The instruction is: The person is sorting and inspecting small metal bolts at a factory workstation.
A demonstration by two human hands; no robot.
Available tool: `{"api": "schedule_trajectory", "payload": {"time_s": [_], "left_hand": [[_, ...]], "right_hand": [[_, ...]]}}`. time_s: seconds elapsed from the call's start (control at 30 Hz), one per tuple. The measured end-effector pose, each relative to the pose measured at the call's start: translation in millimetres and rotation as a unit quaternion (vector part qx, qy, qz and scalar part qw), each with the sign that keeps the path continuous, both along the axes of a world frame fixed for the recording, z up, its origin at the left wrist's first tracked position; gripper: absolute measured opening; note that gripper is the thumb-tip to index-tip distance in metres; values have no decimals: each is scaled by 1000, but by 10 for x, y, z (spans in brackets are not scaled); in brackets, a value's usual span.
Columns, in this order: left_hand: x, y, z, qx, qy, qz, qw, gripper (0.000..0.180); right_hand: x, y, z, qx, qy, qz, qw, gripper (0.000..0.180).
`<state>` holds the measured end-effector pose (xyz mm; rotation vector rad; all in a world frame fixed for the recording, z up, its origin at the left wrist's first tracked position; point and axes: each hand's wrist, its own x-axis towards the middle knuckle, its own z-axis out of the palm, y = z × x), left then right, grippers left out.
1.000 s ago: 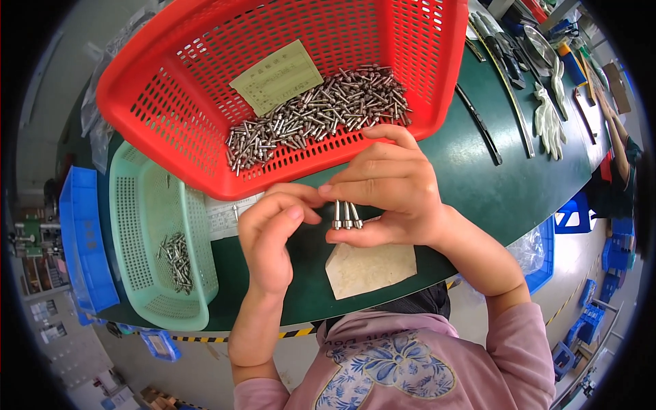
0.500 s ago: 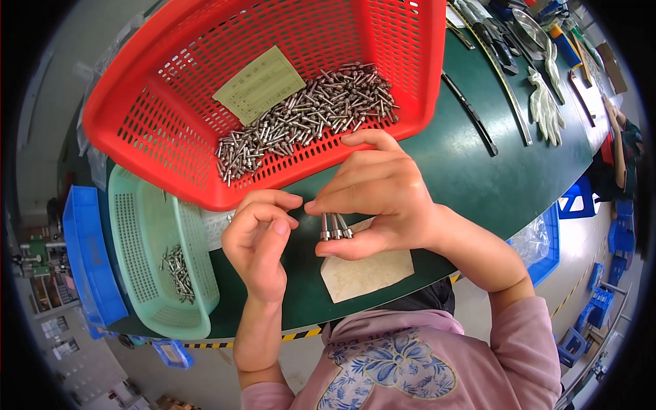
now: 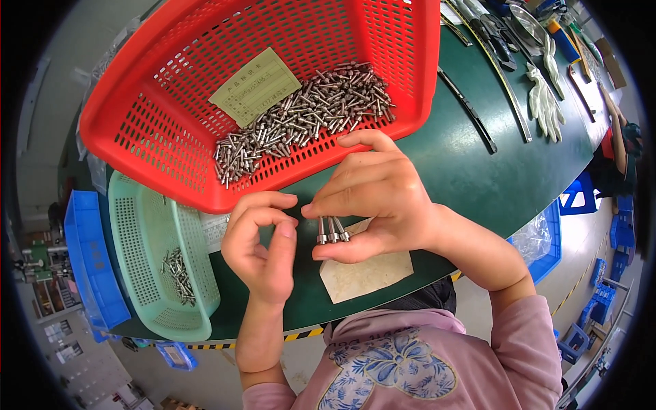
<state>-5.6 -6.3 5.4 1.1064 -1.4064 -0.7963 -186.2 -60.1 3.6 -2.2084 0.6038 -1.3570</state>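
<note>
Three small silver metal pins (image 3: 333,230) with thicker lower ends stand side by side between the thumb and fingers of my right hand (image 3: 383,195). Close by on the left, my left hand (image 3: 263,242) is loosely curled, its thumb near the fingertips, and nothing shows in it. The two hands are a short gap apart. Just beyond them is a large red perforated basket (image 3: 225,198), with a heap of similar metal pins (image 3: 307,109) along its near side. A yellowish paper card (image 3: 256,85) lies inside it against the far slope.
At left stand a pale green basket (image 3: 198,260) with fewer metal pins (image 3: 178,277) and a blue bin (image 3: 96,260). A beige sheet (image 3: 369,277) lies beneath my right hand on the green table (image 3: 506,178). White gloves (image 3: 544,109) and tools lie far right; another person's arm (image 3: 617,130) shows beyond.
My left thumb has straightened slightly and shifted right, nearer its fingertips. The metal pins in my right hand have moved slightly left and down. The view has shifted a little.
</note>
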Motion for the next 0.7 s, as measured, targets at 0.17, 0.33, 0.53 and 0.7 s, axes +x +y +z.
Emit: {"api": "schedule_trajectory", "payload": {"time_s": [0.17,0.33,0.53,0.7], "left_hand": [[-58,16,24,-122,-155,45,979,7],[-69,24,-5,-95,-100,38,990,10],[-67,25,5,-254,-244,42,935,29],[-37,34,20,-298,-265,13,917,25]], "right_hand": [[-3,1,-8,-3,2,-1,1000,31],[21,9,-7,-3,-15,0,1000,30],[41,32,-21,35,-33,42,998,27],[61,79,-14,103,-46,110,987,26]]}}
